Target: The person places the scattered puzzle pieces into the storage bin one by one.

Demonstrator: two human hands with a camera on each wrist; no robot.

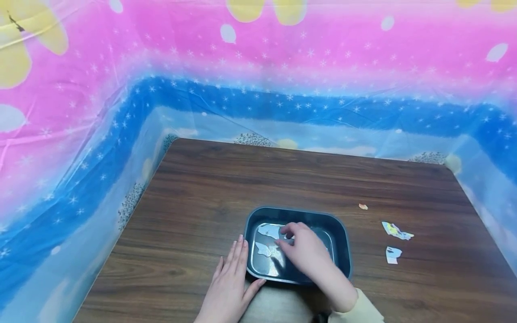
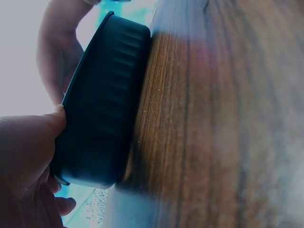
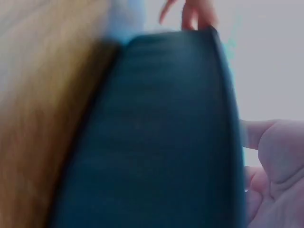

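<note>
A dark rectangular tray [image 1: 299,213] with rounded corners stands on the wooden table. On its shiny bottom lie two pale torn paper pieces, an upper paper piece [image 1: 268,231] and a lower paper piece [image 1: 263,249]. My left hand [image 1: 228,287] lies along the tray's left side with straight fingers; its thumb touches the rim by the near corner. My right hand [image 1: 304,249] reaches inside, fingers bent and thumb set below them, close to the upper piece. Something whitish shows between those fingertips; whether they pinch it cannot be made out. The tray wall hides them in the right wrist view.
Right of the tray lie a small orange scrap [image 1: 363,207], a colourful torn paper piece [image 1: 397,231] and a whitish torn paper piece [image 1: 392,255]. A pink and blue patterned cloth [image 1: 282,85] hangs around the table [image 1: 190,202].
</note>
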